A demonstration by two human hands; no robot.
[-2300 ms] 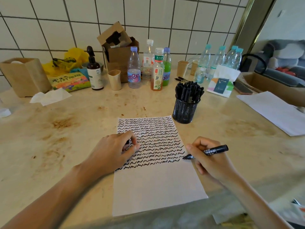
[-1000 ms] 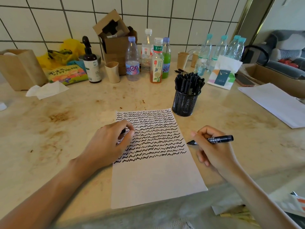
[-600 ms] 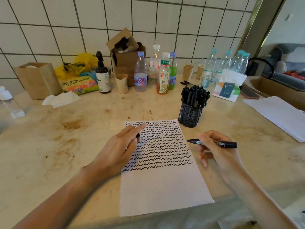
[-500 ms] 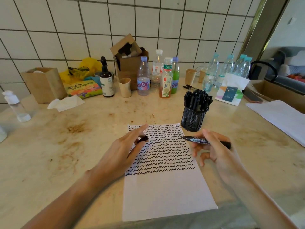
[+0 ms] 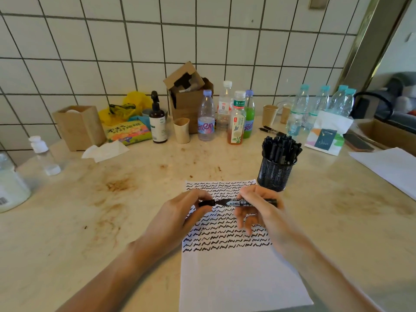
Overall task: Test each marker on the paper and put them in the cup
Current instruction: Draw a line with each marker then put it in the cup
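Holding the black marker with its printed label point(image 5: 242, 202) level above the sheet, your right hand point(image 5: 258, 210) has thumb and forefinger pinched round the barrel, the other fingers loosely curled beneath. Your left hand point(image 5: 180, 212) pinches the small black cap point(image 5: 206, 203) at the marker's left end, and cap and tip look just met — whether the cap is seated I cannot tell. Both hang over the white paper sheet covered in black wavy test lines point(image 5: 225, 235), whose near half is bare. The black wire-mesh cup point(image 5: 275, 174) stands just beyond the sheet's far right corner, already crowded with black markers. To my eye the risk lies in the capping: come in off-axis and the wet tip smears your fingers or the cap's rim, or the cap sits half-on and drops off later. Then there is the cup — so packed that a marker pushed in carelessly may ride up on its neighbours, tip out, or nudge the light mesh over on the stained beige stone counter point(image 5: 112, 210).
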